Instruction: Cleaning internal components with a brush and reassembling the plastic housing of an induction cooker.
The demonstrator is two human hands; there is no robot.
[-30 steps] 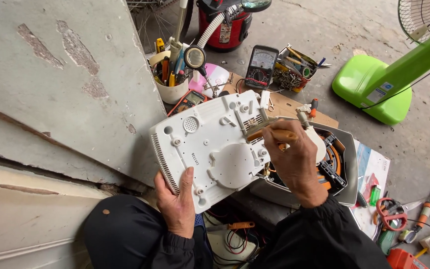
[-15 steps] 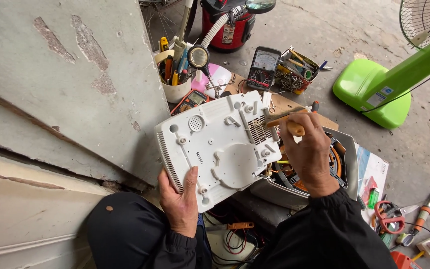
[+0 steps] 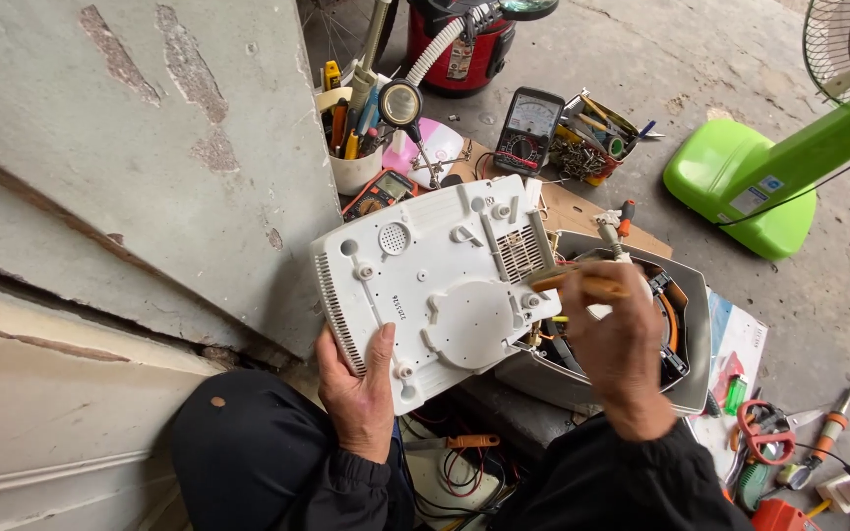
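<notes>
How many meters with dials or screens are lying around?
2: a dark multimeter standing behind the white cover, and an orange one beside the tool cup. Clutter may hide others.

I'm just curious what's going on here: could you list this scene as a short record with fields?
Setting: concrete floor beside a grey wall
Left hand: grips the lower edge of a white plastic cover
Right hand: holds an orange-handled screwdriver against the cover
Under cover: open appliance base
Nearby: multimeter, tool cup, green fan

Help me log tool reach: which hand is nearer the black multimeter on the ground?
Right. The right hand, holding a screwdriver, is below the multimeter; the left hand grips the white panel's lower edge, farther away.
</notes>
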